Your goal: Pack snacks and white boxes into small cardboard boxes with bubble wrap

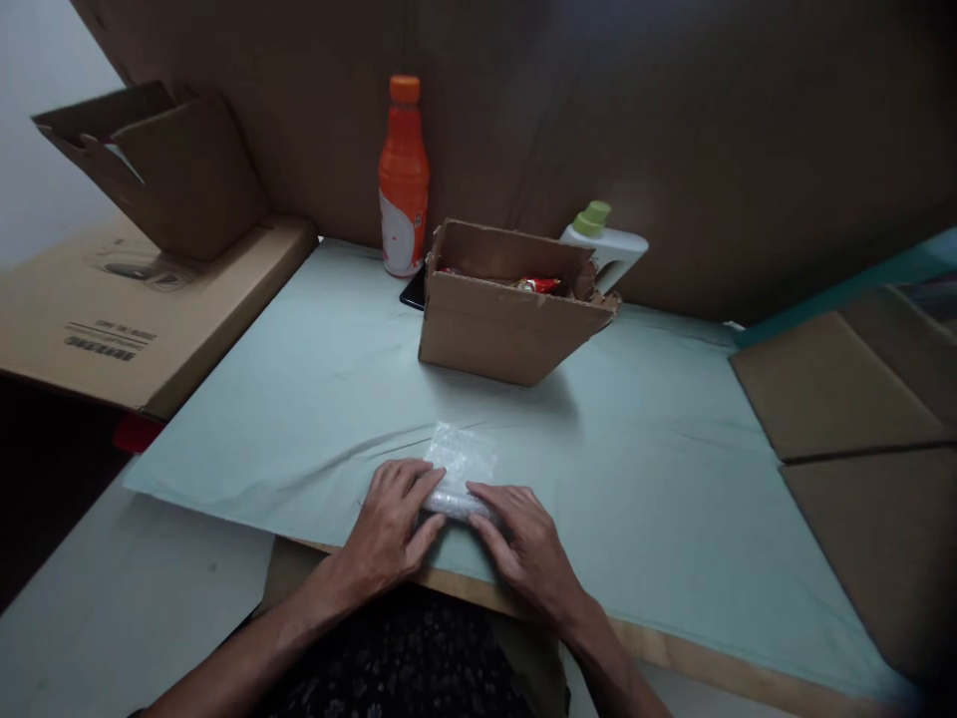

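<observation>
Left hand (pixel 385 524) and right hand (pixel 527 538) both on the bubble wrap (pixel 470 455), one per end; thumbs on the near side, fingers over the far side, pinching the rolled part between them; grip looks light, fingers curved; hands apart, a middle stretch of the roll visible between them.

Wrap is at the near edge of the cloth (pixel 658 469), centred in front of the person's dark patterned clothing (pixel 389 668); near part is a roll lying crosswise, far part a flat flap running away from the hands; can't tell if anything is inside the roll.

Cloth is pale green, creased left of the wrap; tan board edge (pixel 688 648) shows under its near side.

Beyond the flap, apart from it: open carton (pixel 493 334), upright, rough-cut rim; red packet (pixel 539 285) visible inside, other contents too dark to name; flat black item (pixel 413 294) partly hidden behind its left side; orange bottle (pixel 405 170) upright just behind that, cap on; white jug (pixel 624 244) with green cap behind the carton's right end, partly hidden.

Left: flat box (pixel 45 299) with printing; second carton (pixel 198 165) on top, tilted, flaps up; right: cardboard panels (pixel 844 389) along the cloth; back: brown cardboard wall (pixel 710 130).
</observation>
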`<state>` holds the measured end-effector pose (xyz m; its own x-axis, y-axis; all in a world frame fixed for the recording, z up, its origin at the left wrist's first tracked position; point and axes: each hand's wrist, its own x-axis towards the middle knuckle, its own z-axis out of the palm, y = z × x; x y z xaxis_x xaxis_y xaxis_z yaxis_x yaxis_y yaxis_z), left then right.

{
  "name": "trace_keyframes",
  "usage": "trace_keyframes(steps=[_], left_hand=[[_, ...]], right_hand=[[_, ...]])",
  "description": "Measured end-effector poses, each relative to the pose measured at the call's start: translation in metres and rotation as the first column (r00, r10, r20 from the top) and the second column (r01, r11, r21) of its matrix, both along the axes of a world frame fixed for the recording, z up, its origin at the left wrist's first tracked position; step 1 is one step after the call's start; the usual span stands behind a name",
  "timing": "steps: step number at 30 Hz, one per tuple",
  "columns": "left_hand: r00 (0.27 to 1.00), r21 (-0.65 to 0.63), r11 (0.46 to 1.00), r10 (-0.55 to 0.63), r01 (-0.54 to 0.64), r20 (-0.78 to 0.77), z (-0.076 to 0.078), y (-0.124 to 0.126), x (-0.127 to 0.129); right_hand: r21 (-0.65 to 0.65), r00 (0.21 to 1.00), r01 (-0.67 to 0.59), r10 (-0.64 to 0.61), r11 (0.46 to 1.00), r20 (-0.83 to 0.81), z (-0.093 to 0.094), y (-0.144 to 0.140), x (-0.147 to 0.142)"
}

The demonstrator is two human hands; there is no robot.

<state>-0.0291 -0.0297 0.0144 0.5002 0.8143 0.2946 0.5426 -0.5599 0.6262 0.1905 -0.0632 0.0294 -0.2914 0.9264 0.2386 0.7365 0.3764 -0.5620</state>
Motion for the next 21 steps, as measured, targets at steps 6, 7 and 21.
trace_keyframes(steps=[6, 7, 21], left_hand=[[0.984, -0.024, 0.990, 0.138, -0.141, -0.109, 0.001, 0.021, 0.008], [0.977, -0.024, 0.985, 0.167, -0.171, -0.130, 0.000, 0.027, 0.011], [0.710, -0.683, 0.679, 0.338, 0.271, 0.618, 0.003, -0.008, 0.036]], right_hand=[[0.146, 0.983, 0.141, -0.156, 0.979, 0.096, 0.003, 0.005, -0.002], [0.209, 0.976, 0.130, -0.162, 0.969, 0.143, 0.003, 0.006, -0.004], [-0.338, 0.763, 0.157, -0.331, 0.928, -0.555, 0.001, 0.017, -0.030]])
